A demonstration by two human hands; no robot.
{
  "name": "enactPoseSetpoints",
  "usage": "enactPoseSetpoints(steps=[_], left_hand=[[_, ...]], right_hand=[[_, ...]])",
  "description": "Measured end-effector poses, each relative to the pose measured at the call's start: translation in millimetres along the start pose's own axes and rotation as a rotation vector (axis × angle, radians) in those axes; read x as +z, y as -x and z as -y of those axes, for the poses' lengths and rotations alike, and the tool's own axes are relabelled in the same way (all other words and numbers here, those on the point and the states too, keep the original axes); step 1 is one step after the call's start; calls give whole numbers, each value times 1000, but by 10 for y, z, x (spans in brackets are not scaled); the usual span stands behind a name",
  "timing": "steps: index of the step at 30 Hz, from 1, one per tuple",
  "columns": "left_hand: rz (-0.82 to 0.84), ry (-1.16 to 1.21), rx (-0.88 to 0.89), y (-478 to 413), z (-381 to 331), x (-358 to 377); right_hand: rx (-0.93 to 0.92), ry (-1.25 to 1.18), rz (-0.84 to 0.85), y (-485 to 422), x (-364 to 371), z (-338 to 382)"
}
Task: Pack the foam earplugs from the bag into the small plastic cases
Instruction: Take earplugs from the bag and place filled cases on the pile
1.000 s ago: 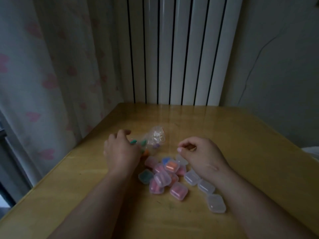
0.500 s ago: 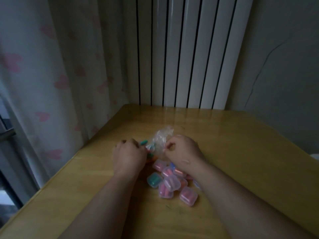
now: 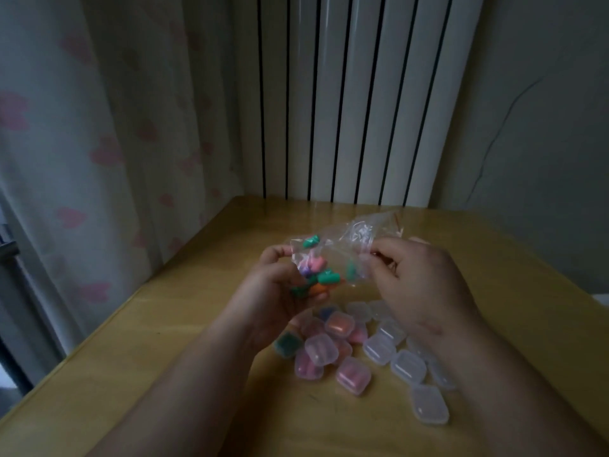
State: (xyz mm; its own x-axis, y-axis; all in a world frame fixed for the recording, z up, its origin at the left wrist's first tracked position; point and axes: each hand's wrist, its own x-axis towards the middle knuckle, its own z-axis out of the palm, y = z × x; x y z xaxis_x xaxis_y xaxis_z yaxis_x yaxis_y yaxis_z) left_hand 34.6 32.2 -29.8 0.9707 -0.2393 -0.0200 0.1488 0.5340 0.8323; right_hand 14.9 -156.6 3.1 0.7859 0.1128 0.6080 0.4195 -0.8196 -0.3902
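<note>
**Earplug bag held up between both hands**

Clear plastic bag (image 3: 333,255) is held off the table, stretched between the two hands; foam earplugs (image 3: 326,277) in green, pink, orange and purple are bunched at its left end; left hand (image 3: 280,291) cups that end from below, fingers curled round bag and plugs; right hand (image 3: 418,285) pinches the crinkled right end between thumb and bent fingers; below the hands, small plastic cases (image 3: 333,341) lie in a loose heap on the wooden table (image 3: 164,357); the left ones show pink, orange or teal inside, the right ones look clear; white ribbed radiator (image 3: 362,94) stands behind the table; pink-patterned curtain (image 3: 99,127) hangs at left; grey wall (image 3: 543,127) at right.
</note>
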Motion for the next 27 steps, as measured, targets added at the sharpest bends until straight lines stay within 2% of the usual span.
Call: enactPoseSetpoints(steps=[5, 8, 11, 15, 20, 24, 27], left_hand=[[-3, -170, -2, -40, 105, 19], [-20, -212, 4, -73, 142, -6], [-25, -225, 15, -68, 160, 4], [-7, -126, 17, -52, 181, 37], [-33, -105, 60, -68, 184, 31], [-36, -77, 67, -65, 162, 18], [-15, -83, 57, -52, 158, 17]], right_hand=[[0, 35, 98, -36, 7, -61], [70, 62, 202, -19, 41, -84], [67, 136, 257, 3, 75, -54], [47, 157, 260, 19, 98, -9], [3, 139, 154, 40, 74, 9], [-38, 94, 168, 58, 68, 55], [12, 8, 208, 45, 95, 16]])
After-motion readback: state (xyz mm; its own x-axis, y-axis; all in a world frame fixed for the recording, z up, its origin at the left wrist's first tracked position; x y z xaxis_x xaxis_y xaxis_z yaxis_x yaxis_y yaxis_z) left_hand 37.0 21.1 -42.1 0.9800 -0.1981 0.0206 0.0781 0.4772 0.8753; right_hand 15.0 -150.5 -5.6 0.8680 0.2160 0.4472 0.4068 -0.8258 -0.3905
